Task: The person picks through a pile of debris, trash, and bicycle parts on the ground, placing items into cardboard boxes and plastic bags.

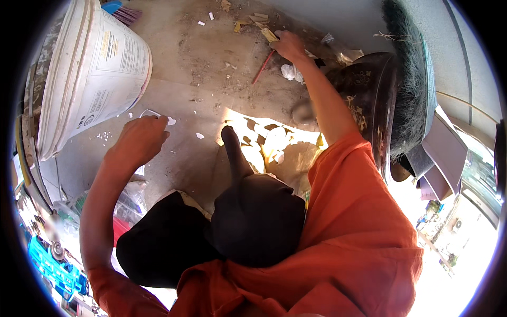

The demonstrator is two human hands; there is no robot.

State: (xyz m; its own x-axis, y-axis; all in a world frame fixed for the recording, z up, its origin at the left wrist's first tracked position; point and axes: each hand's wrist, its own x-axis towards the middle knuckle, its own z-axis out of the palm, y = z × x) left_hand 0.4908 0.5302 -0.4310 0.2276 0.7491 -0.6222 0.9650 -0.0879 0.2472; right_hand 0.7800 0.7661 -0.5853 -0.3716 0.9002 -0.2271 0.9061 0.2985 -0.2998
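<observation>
My right hand (290, 46) reaches far forward, fingers bent and pinched at the end of a flat yellowish scrap (269, 35). Just below it, a thin red stick (263, 67) lies on the dusty floor. Crumpled white paper (291, 73) is beside the wrist. On the left, my left hand (141, 138) is closed with its knuckles up, low over the floor. A thin white curved piece (151, 112) shows at its fingers; what else they may hold is hidden. Small white chips (171, 121) are scattered close by.
A big white bucket (113, 66) stands at the left, a broom (125, 14) behind it. At the right are a dark glossy pot (372, 90) and a bristly dark green bundle (409, 95). Sunlit scraps (269, 140) lie between my knees and the pot. A blue crate (55, 267) is lower left.
</observation>
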